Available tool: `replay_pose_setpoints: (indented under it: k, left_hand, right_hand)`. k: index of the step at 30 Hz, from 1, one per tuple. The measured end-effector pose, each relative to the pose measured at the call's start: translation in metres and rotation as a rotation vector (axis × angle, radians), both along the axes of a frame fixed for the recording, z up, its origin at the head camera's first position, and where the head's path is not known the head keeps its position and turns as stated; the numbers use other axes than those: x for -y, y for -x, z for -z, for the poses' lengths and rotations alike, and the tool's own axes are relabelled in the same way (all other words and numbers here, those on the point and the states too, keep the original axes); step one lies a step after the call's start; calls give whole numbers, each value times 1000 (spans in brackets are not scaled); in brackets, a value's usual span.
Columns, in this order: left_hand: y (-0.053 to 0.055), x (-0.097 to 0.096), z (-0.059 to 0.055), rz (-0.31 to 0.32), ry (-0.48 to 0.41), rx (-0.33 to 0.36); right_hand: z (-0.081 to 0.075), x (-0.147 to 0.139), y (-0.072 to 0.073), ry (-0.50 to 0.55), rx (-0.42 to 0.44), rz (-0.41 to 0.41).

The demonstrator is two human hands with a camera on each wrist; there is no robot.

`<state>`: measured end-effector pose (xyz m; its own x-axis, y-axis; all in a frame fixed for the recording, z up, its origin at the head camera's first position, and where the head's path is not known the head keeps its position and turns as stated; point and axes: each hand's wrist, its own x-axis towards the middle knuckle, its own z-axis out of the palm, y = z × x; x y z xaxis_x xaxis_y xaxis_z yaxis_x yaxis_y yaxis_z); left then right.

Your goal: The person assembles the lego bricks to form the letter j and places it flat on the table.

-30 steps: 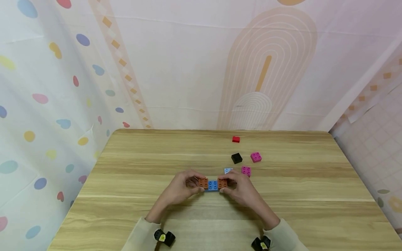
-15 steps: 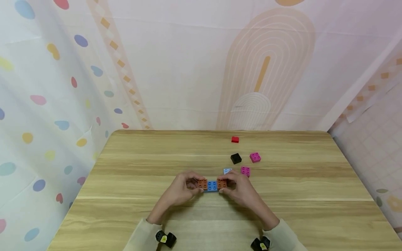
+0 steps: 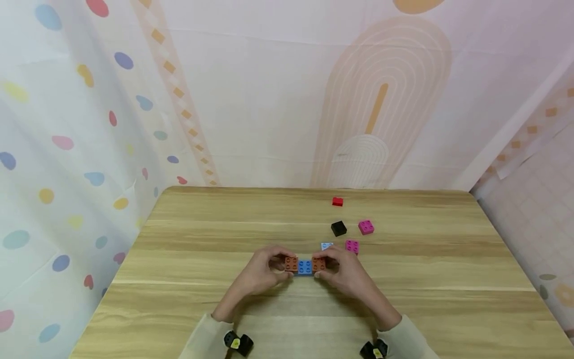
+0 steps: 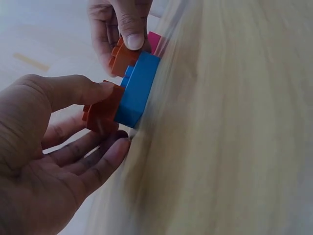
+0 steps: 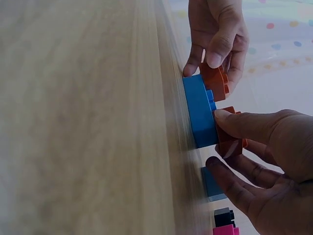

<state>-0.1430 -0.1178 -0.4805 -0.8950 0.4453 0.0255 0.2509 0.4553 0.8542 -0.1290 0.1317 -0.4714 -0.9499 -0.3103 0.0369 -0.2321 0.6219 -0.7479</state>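
A long blue brick [image 3: 305,267] lies on the table with an orange-brown brick on each end of its top; studs show between them. My left hand [image 3: 262,271] pinches the left orange-brown brick [image 3: 291,263] between thumb and fingers. At the other end, my right hand [image 3: 347,271] holds the right orange-brown brick [image 3: 319,264] the same way. The left wrist view shows the blue brick [image 4: 139,90] under both orange-brown ones, and the left thumb on the nearer one [image 4: 105,110]. From the right wrist, the right thumb presses the nearer orange-brown brick [image 5: 229,139].
Behind the right hand is a light blue brick [image 3: 326,246], partly covered. Two pink bricks [image 3: 352,246] and a black brick [image 3: 339,228] lie beyond it. A small red brick [image 3: 338,201] sits near the far edge of the wooden table [image 3: 224,214], before a patterned curtain [image 3: 269,99].
Both hands keep hold of the orange-brown bricks on the blue brick. Only the head view has shifted slightly.
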Motion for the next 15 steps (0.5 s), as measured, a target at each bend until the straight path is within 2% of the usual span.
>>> replay_pose_setpoints:
  k: [7, 15]
  left_hand:
    - [-2, -9, 7, -34, -94, 17]
    - [-3, -12, 7, -74, -55, 17]
  right_hand:
    - [2, -1, 0, -25, -20, -17]
    - [0, -6, 4, -65, -63, -70]
